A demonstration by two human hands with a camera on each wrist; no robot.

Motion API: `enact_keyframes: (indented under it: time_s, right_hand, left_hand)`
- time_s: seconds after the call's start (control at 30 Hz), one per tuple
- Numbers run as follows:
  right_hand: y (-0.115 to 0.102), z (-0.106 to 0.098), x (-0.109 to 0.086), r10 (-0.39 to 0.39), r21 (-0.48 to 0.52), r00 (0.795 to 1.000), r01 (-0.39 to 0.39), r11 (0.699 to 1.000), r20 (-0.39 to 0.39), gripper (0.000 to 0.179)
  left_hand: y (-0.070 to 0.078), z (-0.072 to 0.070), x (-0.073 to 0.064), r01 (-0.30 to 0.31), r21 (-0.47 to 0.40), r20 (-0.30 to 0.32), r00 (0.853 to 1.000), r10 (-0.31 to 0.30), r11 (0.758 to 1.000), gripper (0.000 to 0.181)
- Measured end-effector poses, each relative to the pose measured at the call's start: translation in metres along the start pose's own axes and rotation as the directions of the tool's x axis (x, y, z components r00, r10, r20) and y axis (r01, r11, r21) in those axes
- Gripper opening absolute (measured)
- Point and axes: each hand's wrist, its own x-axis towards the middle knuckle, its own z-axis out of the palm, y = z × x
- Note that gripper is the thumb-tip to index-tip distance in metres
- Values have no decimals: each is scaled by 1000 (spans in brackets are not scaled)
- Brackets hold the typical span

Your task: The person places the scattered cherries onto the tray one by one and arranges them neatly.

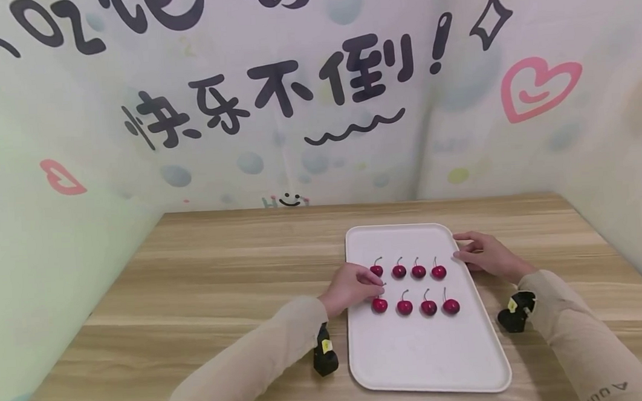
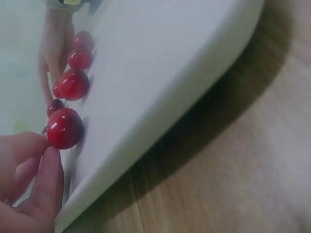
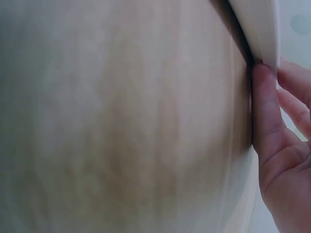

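A white tray point(image 1: 427, 358) lies on the wooden table with two rows of red cherries, their stems pointing to the back. My left hand point(image 1: 350, 288) reaches over the tray's left edge. Its thumb and index finger pinch the stem of the leftmost front cherry point(image 1: 379, 306); in the left wrist view that cherry point(image 2: 65, 128) sits right at the fingertips. Behind these fingers, the leftmost back cherry point(image 1: 376, 271) is partly covered. On the tray's right side, my right hand point(image 1: 490, 255) holds the rim, the thumb point(image 3: 265, 102) against its outer side in the right wrist view.
Several other cherries stand in the rows, such as the right front one point(image 1: 451, 307) and the right back one point(image 1: 438, 272). The wooden table point(image 1: 220, 260) extends around the tray. A printed cloth point(image 1: 297, 165) hangs behind it. Black wrist cameras point(image 1: 325, 351) sit below both sleeves.
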Motion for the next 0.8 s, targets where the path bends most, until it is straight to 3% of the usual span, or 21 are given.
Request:
enact_keyframes:
  time_s: [0.17,0.43,0.8]
  right_hand:
    - [1,0,0,-1,-11,1000,1,1000,2,58]
    - [1,-1,0,2,-19,1000,-2,1000,2,59]
    - [2,-1,1,2,-5,1000,-2,1000,0,58]
  left_hand:
    - [3,4,0,4,-23,-3,1000,-4,1000,6]
    - [5,3,-3,-7,64,11,1000,6,998,6]
    - [4,0,-2,-16,92,41,999,13,996,5]
